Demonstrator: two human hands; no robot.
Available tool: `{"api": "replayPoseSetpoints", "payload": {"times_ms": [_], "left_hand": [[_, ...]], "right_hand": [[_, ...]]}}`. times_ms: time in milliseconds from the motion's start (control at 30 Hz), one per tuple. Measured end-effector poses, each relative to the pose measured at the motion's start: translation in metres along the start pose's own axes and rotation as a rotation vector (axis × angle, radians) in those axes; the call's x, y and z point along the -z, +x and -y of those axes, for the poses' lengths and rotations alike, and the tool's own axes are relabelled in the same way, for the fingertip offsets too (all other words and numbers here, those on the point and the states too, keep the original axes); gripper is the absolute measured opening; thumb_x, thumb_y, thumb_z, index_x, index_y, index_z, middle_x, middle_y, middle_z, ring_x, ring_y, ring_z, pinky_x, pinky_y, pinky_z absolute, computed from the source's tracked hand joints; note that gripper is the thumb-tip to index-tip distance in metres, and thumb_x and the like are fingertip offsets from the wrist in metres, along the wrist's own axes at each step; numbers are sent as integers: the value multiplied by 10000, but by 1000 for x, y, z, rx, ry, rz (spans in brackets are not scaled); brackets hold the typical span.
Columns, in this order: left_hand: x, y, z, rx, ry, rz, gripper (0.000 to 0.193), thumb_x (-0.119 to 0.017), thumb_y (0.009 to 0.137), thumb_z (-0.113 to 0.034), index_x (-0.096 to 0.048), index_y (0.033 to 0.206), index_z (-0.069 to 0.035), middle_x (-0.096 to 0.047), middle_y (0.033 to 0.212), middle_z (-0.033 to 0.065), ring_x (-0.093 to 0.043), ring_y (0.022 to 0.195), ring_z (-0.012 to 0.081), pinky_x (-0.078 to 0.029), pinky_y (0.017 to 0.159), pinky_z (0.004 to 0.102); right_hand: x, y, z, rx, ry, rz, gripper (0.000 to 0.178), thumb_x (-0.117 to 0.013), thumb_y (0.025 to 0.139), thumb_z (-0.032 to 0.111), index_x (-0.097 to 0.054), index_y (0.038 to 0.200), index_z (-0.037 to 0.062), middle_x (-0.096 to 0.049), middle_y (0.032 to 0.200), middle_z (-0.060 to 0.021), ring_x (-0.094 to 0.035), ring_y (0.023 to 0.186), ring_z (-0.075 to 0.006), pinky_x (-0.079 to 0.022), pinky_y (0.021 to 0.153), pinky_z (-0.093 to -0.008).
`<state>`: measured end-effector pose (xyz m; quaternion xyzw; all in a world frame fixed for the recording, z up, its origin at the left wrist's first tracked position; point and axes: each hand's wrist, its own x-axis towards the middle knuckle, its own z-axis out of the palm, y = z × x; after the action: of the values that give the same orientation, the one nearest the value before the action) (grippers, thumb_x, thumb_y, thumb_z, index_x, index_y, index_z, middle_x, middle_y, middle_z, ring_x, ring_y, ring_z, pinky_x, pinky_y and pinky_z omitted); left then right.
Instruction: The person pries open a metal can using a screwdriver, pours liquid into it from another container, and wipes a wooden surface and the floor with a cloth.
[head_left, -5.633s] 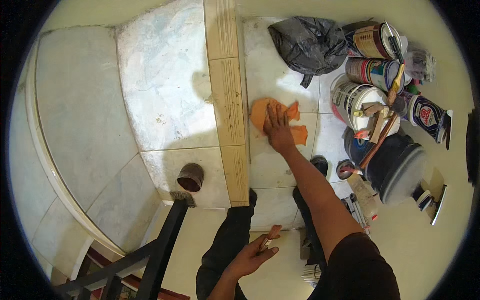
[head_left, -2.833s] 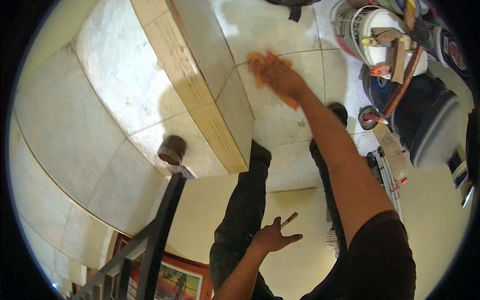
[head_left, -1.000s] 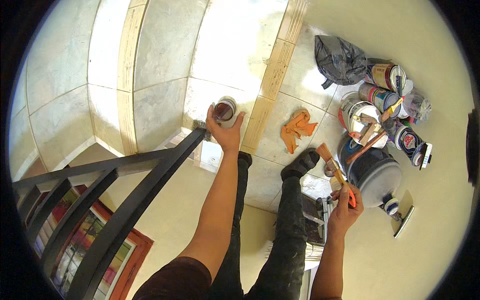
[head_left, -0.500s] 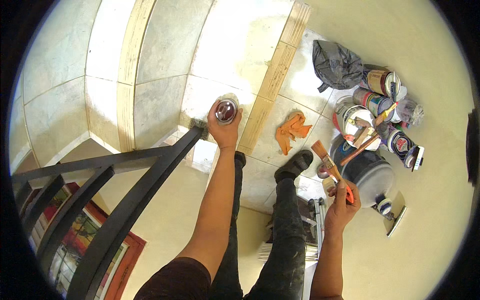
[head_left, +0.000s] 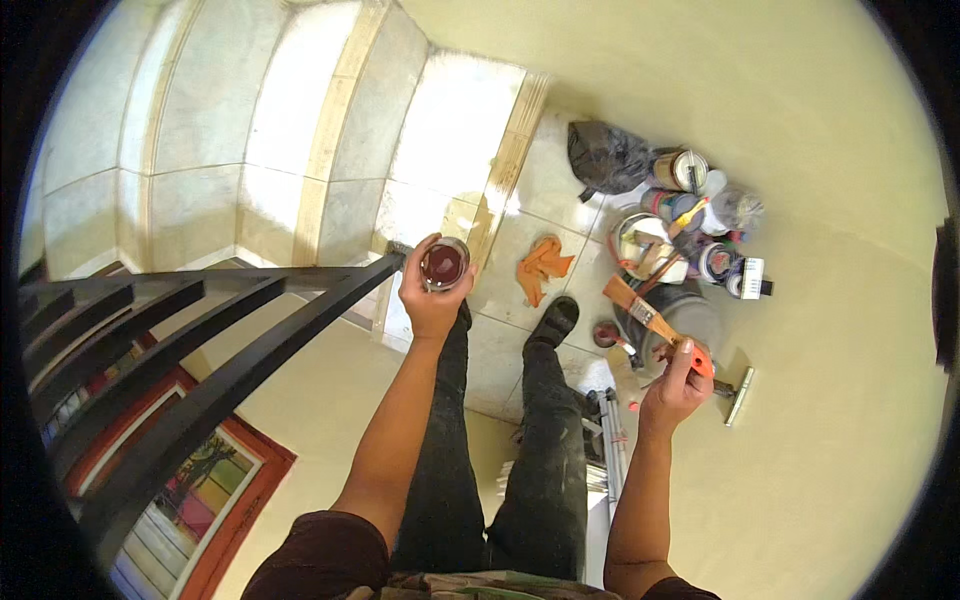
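My left hand is wrapped round a small clear cup with dark reddish-brown liquid in it, held upright above the tiled landing. In my right hand is a paintbrush with an orange handle end, gripped between thumb and fingers. Its reddish-tan bristles point up and to the left, away from me. Between the two hands, farther off, a crumpled orange cloth lies on the tiles. The brush hangs in front of a large dark container on the floor.
Tiled stairs rise at the far left. A black metal railing runs along my left. Paint cans, a white bucket with brushes across it and a black plastic bag crowd the right wall. A folded ladder stands near my right leg.
My view has shifted, so the stairs and cans appear farther left. The cup and the brush are still in my hands, and the dark liquid now shows more plainly from above.
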<state>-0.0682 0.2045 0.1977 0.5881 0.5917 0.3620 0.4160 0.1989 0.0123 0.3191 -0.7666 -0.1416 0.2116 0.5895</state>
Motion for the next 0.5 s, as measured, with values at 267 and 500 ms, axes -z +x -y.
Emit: {"api": "replayPoseSetpoints", "payload": {"times_ms": [267, 500], "left_hand": [[62, -68, -187, -64, -23, 74, 726, -951, 789, 1, -621, 1435, 18, -720, 1317, 136, -695, 1218, 223, -589, 1050, 366], [126, -112, -314, -185, -36, 43, 730, -996, 745, -122, -675, 1393, -19, -746, 1293, 109, -723, 1189, 203, -586, 1040, 371]], "right_hand": [[81, 32, 137, 343, -121, 47, 218, -560, 1151, 175, -620, 1036, -1, -597, 996, -62, -560, 907, -144, -456, 811, -306], [90, 34, 238, 526, 68, 181, 194, -540, 1148, 150, -617, 1069, -9, -627, 1038, -85, -599, 947, -166, -498, 888, -326]]}}
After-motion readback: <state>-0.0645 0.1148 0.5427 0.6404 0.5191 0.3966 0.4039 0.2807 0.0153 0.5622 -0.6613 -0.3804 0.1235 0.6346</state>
